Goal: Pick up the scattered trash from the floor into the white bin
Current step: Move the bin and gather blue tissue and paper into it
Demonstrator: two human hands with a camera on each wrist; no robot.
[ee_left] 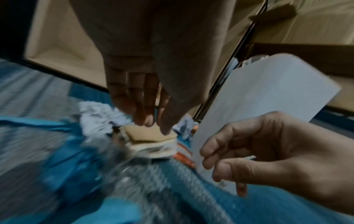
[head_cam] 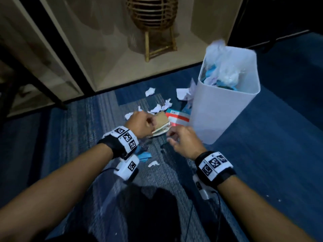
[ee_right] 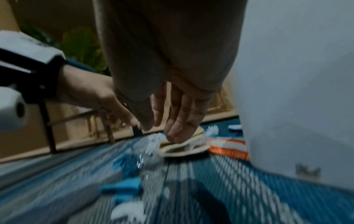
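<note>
A stack of tan cardboard pieces (head_cam: 161, 123) lies on the blue carpet just left of the white bin (head_cam: 222, 110). My left hand (head_cam: 152, 122) hangs over it, and in the left wrist view its fingertips (ee_left: 147, 122) touch the top card (ee_left: 153, 134). My right hand (head_cam: 172, 137) hovers at the stack's near right corner. In the right wrist view its straight fingers (ee_right: 178, 133) reach the cardboard (ee_right: 184, 150). Neither hand holds anything. An orange and white packet (head_cam: 178, 117) lies between the stack and the bin. Crumpled white paper (head_cam: 150, 91) and blue scraps (head_cam: 145, 155) lie scattered around.
The bin (ee_left: 258, 98) is filled with paper and plastic to its rim. More crumpled paper (head_cam: 185, 93) leans against its left side. Clear plastic wrap (ee_right: 149, 153) lies before the stack. A rattan basket on a stand (head_cam: 152, 23) is behind, and a dark furniture leg (head_cam: 52, 95) at the left.
</note>
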